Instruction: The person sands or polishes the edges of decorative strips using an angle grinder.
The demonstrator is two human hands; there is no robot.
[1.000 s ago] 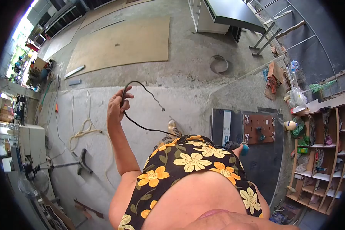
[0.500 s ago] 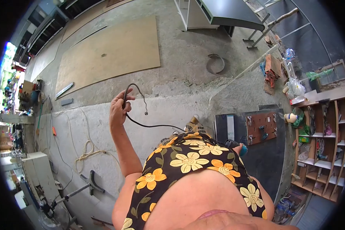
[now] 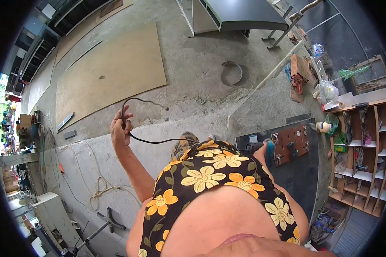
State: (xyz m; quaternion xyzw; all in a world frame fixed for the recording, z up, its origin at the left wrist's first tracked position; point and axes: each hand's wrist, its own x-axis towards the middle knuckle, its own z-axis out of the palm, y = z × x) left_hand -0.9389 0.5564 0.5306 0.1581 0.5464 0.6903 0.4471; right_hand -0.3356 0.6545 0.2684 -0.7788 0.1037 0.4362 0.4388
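Observation:
A black cable [image 3: 152,141] runs through my left hand [image 3: 122,127], whose fingers are curled round it out to the left above the concrete floor. The cable's loose end loops up and to the right of that hand. Its other stretch passes behind the flowered top, so where it leads is hidden. My right hand [image 3: 259,153], partly covered by the top, grips a teal and black power tool [image 3: 269,153]. What kind of tool it is cannot be made out. Beyond it lies a brown board with small fittings [image 3: 290,144] on a dark panel [image 3: 289,175].
A large wooden sheet [image 3: 111,64] lies on the floor ahead. A curved metal strip [image 3: 231,73] is nearer the dark-topped table [image 3: 244,15]. Pale rope [image 3: 99,188] and a metal stand [image 3: 109,220] lie at left. Wooden shelving [image 3: 360,167] stands right.
My left hand has shifted left and slightly down with the cable, whose free end has swung up. My right hand and the teal tool have come further into view. The camera view has turned slightly.

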